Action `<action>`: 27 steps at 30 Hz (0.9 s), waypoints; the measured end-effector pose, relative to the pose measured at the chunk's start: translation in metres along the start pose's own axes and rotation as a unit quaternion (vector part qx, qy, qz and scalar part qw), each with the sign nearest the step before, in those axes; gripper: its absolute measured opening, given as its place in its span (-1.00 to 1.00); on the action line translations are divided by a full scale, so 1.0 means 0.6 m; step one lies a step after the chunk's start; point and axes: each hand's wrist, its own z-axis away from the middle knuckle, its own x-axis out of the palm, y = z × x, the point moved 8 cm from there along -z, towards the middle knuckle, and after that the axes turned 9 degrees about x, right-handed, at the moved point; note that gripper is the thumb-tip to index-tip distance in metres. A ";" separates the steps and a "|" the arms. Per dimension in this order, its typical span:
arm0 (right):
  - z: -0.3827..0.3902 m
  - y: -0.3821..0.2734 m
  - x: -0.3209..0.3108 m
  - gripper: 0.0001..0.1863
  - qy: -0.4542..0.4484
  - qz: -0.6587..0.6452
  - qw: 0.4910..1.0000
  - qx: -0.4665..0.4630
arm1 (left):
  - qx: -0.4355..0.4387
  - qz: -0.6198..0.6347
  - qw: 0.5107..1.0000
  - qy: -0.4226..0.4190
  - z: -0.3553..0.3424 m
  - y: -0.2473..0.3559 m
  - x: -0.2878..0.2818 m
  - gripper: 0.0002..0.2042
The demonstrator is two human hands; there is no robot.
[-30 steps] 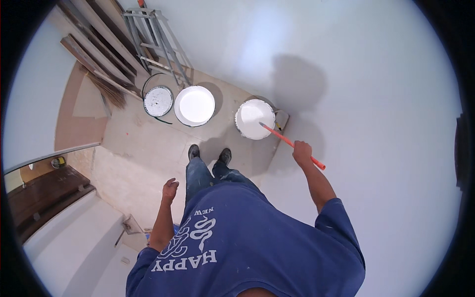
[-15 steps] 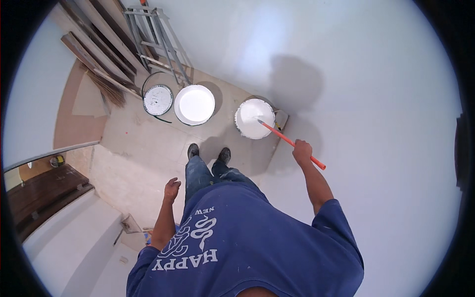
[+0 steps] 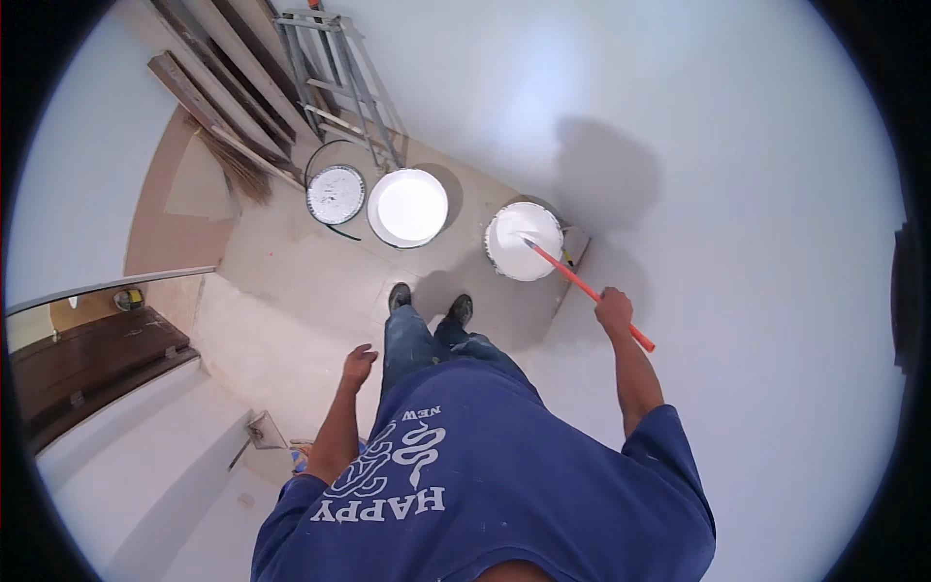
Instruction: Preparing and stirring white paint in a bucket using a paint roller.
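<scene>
Near the foot of the white wall (image 3: pixel 756 272): wall-side bucket (image 3: pixel 495 260), round, pale contents, rim smeared white over a darker outer side. Orange pole (image 3: pixel 572 276) slants from inside that bucket's rim, out to the right and toward the wearer; greyish tip within the bucket, though cannot tell how far it dips into the white. Right hand (image 3: pixel 613 310), right of the bucket and nearer the wearer, fingers wrapped tight round the pole, short orange end jutting past the fist. Left hand (image 3: pixel 360 365), well left of the bucket, beside the jeans (image 3: pixel 407 339): empty, fingers loosely bent and partly spread. Dark shoes (image 3: pixel 400 297) on the floor, left of the bucket and nearer the wearer. Left of the bucket, beyond the shoes, second bucket (image 3: pixel 375 227), bright white within; farther left, round disc (image 3: pixel 336 194), white, dark-flecked, thin dark hoop behind it. Up and left of the bucket, grey stepladder (image 3: pixel 330 87); farther left again, straw broom (image 3: pixel 238 168) and long boards (image 3: pixel 233 87), slanting.
</scene>
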 end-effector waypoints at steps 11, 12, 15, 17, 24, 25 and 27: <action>-0.021 -0.039 0.001 -0.79 -0.058 -0.026 0.997 -0.043 | 0.251 -0.203 0.881 -0.346 0.071 0.267 0.167 -0.65; -0.024 -0.029 -0.001 -0.80 -0.058 -0.079 0.995 -0.028 | 0.250 -0.205 0.880 -0.349 0.070 0.255 0.167 -0.65; -0.023 -0.004 -0.003 -0.81 -0.025 -0.066 0.997 0.023 | 0.358 -0.310 0.817 -0.329 0.082 0.223 0.163 -0.72; -0.019 -0.003 0.004 -0.81 -0.020 -0.030 0.999 0.003 | 0.338 -0.248 0.854 -0.310 0.086 0.212 0.151 -0.80; 0.027 -0.024 0.053 -0.79 -0.082 0.031 0.995 -0.045 | 0.260 -0.204 0.921 -0.207 0.141 0.302 0.047 -0.86; 0.035 -0.024 0.054 -0.79 -0.083 0.027 0.995 -0.040 | 0.235 -0.162 0.931 -0.226 0.160 0.314 0.032 -0.86; 0.049 -0.025 0.047 -0.79 -0.076 -0.122 0.990 -0.012 | 0.209 -0.119 0.939 -0.247 0.166 0.298 0.013 -0.85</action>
